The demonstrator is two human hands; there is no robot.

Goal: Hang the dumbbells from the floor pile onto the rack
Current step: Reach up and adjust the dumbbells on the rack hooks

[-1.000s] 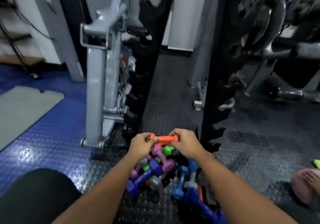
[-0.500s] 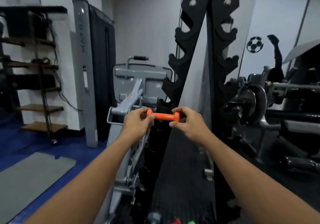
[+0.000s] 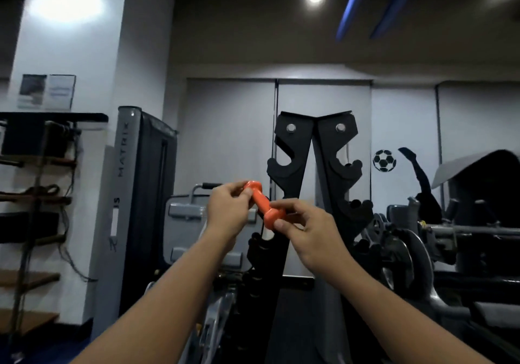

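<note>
I hold a small orange dumbbell (image 3: 263, 205) in both hands at chest height, tilted with its left end higher. My left hand (image 3: 228, 214) pinches the upper left head and my right hand (image 3: 306, 230) pinches the lower right head. Right behind it stands the black dumbbell rack (image 3: 315, 172), two uprights that meet at the top, with hooked cradles down each side. The top cradles that I can see hold nothing. The floor pile is out of view.
A grey weight machine (image 3: 140, 195) stands left of the rack, with a padded grey seat frame (image 3: 185, 214) in front of it. Wooden shelves (image 3: 33, 200) line the far left wall. Plate-loaded machines (image 3: 422, 251) crowd the right side.
The view has swung up from the floor pile to the rack's top. Both hands lifted the orange dumbbell from the pile to chest height and tilted it from level to slanted.
</note>
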